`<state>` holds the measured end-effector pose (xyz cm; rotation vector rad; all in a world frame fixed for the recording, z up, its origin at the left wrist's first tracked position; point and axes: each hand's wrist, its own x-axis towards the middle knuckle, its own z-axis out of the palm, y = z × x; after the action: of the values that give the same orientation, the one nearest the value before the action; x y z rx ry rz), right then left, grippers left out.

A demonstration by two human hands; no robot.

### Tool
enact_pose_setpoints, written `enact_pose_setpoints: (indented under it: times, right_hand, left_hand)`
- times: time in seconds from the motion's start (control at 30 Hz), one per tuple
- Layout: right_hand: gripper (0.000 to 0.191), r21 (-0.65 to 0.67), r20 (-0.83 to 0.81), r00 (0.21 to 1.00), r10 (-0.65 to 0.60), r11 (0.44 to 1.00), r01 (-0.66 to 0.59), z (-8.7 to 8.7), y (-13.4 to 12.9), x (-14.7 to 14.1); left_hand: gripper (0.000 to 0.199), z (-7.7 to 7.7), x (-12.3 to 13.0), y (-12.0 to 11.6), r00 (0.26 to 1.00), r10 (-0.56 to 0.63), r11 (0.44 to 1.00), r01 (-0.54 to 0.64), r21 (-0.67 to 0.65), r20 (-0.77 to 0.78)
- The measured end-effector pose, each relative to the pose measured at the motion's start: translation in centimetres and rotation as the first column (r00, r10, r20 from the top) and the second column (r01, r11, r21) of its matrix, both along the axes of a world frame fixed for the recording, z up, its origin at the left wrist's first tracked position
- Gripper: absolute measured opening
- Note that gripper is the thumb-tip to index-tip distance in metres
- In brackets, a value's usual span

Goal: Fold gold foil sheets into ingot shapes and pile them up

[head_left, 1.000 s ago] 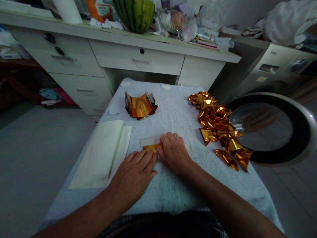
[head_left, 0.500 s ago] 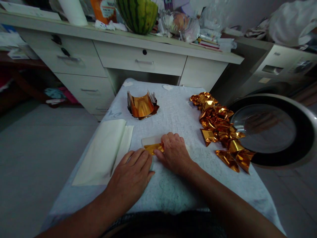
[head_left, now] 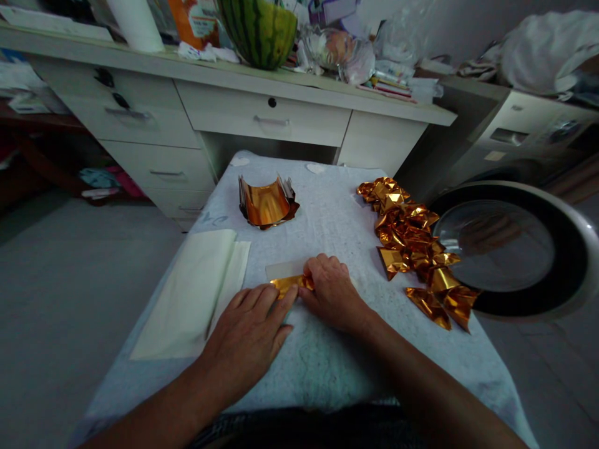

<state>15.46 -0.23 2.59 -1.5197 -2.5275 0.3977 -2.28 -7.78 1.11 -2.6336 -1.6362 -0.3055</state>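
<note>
A narrow piece of gold foil paper (head_left: 286,285) lies on the cloth-covered table, between my hands. Along its far side shows a pale, whitish strip (head_left: 281,270). My left hand (head_left: 250,327) rests palm down with fingers stretched out, its fingertips pressing the near edge of the foil. My right hand (head_left: 334,294) has curled fingers gripping the foil's right end, which is hidden under them. Farther off stands a curved stack of gold foil sheets (head_left: 266,204). To the right is a pile of folded gold foil pieces (head_left: 406,232).
Folded cream paper (head_left: 187,296) lies on the tablecloth at the left. Behind the table is a white desk (head_left: 262,118) holding a cut watermelon (head_left: 259,31) and clutter. A washing machine's open round door (head_left: 568,249) stands close to the table's right side.
My left index finger has reached right along the foil, near my right thumb. The right hand stays on the foil's right end. The view has shifted slightly.
</note>
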Motion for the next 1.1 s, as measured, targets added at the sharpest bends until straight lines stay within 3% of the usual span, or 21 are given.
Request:
enact_pose_setpoints:
  times: [0.2, 0.33, 0.47, 0.63, 0.87, 1.1]
  right_hand:
    - [0.009, -0.074, -0.082, 0.994, 0.071, 0.994, -0.077, 0.1, 0.7, 1.1]
    - [0.017, -0.095, -0.115, 0.988, 0.104, 0.989, -0.115, 0.3, 0.9, 1.5]
    - [0.016, -0.067, -0.087, 0.993, 0.075, 0.994, -0.081, 0.2, 0.7, 1.2]
    - [0.009, -0.022, -0.040, 0.999, 0.014, 1.000, -0.015, 0.1, 0.2, 0.3]
    - [0.036, 0.028, -0.011, 0.997, -0.072, 0.997, 0.072, -0.3, -0.1, -0.7]
    - [0.033, -0.015, -0.038, 0.998, -0.057, 0.998, 0.057, -0.4, 0.7, 0.6]
  left_hand:
    - [0.052, 0.7, 0.6, 1.0, 0.999, -0.006, 1.000, 0.005, -0.025, -0.039]
    - [0.043, 0.5, 0.8, 0.9, 0.999, -0.031, 0.999, 0.032, 0.035, -0.038]
    - [0.037, 0.2, 0.7, 0.4, 0.994, -0.085, 0.994, 0.090, 0.069, -0.074]
    - [0.034, 0.1, 0.4, -0.2, 0.991, -0.061, 0.990, 0.075, 0.120, -0.121]
    - [0.029, 0.3, 0.7, -0.4, 0.995, -0.040, 0.968, 0.062, 0.244, -0.093]
    - [0.027, 0.3, 0.5, -0.1, 0.994, -0.090, 0.966, 0.103, 0.239, -0.065]
